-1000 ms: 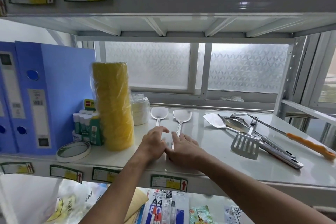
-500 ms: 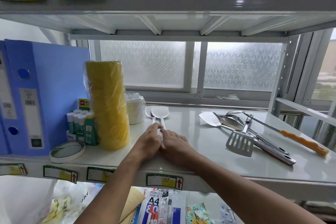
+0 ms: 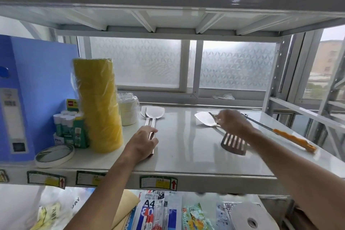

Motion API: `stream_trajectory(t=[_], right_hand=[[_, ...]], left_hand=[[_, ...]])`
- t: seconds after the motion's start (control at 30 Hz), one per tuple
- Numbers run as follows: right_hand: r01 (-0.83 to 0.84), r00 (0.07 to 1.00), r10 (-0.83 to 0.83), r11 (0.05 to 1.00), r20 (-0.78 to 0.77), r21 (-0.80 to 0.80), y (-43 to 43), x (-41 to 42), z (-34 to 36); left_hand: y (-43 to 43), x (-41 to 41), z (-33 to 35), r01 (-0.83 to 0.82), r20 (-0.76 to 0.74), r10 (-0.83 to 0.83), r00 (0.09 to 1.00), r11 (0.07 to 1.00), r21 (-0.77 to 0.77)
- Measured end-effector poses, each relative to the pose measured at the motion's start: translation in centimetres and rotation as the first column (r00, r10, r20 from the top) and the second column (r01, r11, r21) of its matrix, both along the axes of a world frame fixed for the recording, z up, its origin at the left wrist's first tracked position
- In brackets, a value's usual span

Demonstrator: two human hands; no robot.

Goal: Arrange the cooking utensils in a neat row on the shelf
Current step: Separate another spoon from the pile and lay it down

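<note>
Our left hand (image 3: 142, 143) rests flat on the two spoons' (image 3: 152, 117) handles by the yellow roll (image 3: 98, 104). Our right hand (image 3: 232, 122), blurred, reaches into the pile; we cannot tell whether its grip has closed. We should draw out the spatula (image 3: 207, 119) alone, clear of the turner (image 3: 234, 144), and lay it parallel just beside the spoons on the shelf (image 3: 186, 155).

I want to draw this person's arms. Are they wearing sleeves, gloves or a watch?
No sleeves show: both forearms are bare right down to the picture's bottom edge. The left hand and right hand have no gloves, and no watch or bracelet shows. The right hand is blurred, so rings can't be told.
</note>
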State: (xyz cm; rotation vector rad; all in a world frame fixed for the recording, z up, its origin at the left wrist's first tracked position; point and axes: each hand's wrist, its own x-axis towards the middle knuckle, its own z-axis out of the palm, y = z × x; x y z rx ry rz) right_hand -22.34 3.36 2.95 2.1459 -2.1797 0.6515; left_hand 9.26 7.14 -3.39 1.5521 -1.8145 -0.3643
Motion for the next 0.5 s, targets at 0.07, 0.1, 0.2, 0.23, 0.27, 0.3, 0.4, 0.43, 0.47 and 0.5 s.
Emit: stream_trajectory(t=[0.07, 0.1, 0.2, 0.23, 0.27, 0.3, 0.4, 0.43, 0.47, 0.5], right_hand=[[0.026, 0.999, -0.026, 1.000, -0.044, 0.008, 1.1, -2.4, 0.6], [0.019, 0.999, -0.018, 1.000, -0.037, 0.021, 1.6, -3.2, 0.7], [-0.063, 0.997, 0.070, 0.978, -0.028, 0.199, 2.6, -4.0, 0.1], [-0.069, 0.994, 0.087, 0.964, -0.062, 0.258, 2.8, -3.9, -0.3], [-0.056, 0.989, 0.094, 0.954, -0.118, 0.295, 2.8, -3.7, -0.9], [-0.034, 0.982, 0.091, 0.950, -0.169, 0.311, 2.8, -3.6, -1.2], [0.000, 0.976, 0.052, 0.972, -0.212, 0.236, 3.3, -3.5, -1.2], [0.015, 0.974, 0.032, 0.978, -0.223, 0.210, 3.4, -3.7, -0.9], [0.028, 0.971, 0.019, 0.981, -0.237, 0.191, 3.5, -4.0, -0.6], [0.053, 0.966, 0.000, 0.979, -0.260, 0.196, 3.6, -4.4, -0.1]], left_hand=[[-0.1, 0.0, -0.2, -0.004, 0.002, 0.004, 1.000, 1.000, -0.010], [-0.2, 0.0, -0.2, -0.007, 0.001, 0.007, 1.000, 1.000, -0.014], [-0.4, 0.0, -0.4, -0.005, 0.007, 0.005, 1.000, 1.000, -0.021], [-0.4, 0.0, -0.4, -0.002, 0.014, 0.002, 1.000, 1.000, -0.021], [-0.4, 0.0, -0.4, -0.001, 0.019, 0.001, 1.000, 1.000, -0.021], [-0.4, 0.1, -0.4, 0.000, 0.020, 0.001, 1.000, 1.000, -0.023], [-0.2, 0.1, -0.3, -0.002, 0.022, 0.003, 1.000, 1.000, -0.031], [-0.2, 0.0, -0.3, -0.004, 0.023, 0.004, 1.000, 0.999, -0.033], [-0.1, 0.0, -0.3, -0.004, 0.021, 0.004, 1.000, 0.999, -0.035], [-0.1, 0.0, -0.3, -0.003, 0.019, 0.004, 1.000, 0.999, -0.036]])
